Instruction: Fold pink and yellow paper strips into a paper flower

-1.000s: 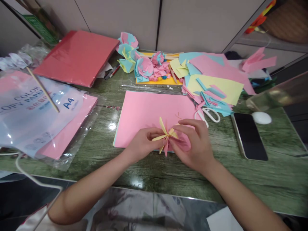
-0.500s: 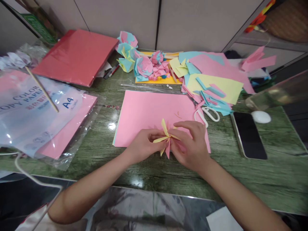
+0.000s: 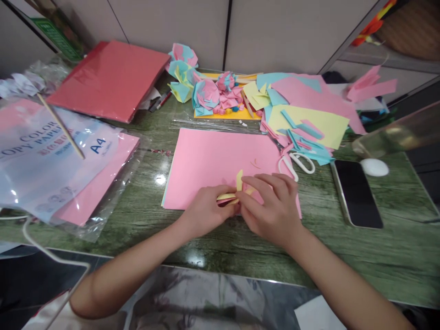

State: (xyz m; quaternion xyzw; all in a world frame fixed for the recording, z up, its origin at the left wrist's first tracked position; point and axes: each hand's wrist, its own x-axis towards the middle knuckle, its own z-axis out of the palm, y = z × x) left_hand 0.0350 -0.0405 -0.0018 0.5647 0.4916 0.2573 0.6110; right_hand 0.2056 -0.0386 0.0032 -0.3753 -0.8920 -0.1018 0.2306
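Both of my hands meet over the near edge of a pink paper sheet on the green table. My left hand pinches a small folded piece of yellow and pink paper strips. My right hand closes on the same piece from the right, fingers pressed over it. Only a few yellow tips stick out between the fingers; the pink part is mostly hidden.
White-handled scissors and a dark phone lie to the right. A pile of cut paper and paper flowers sit behind. A pack of A4 colour paper and a red sheet stack are at left.
The fanned-out strips have been pressed together and lowered toward the pink sheet. My right hand's fingers have closed further over them.
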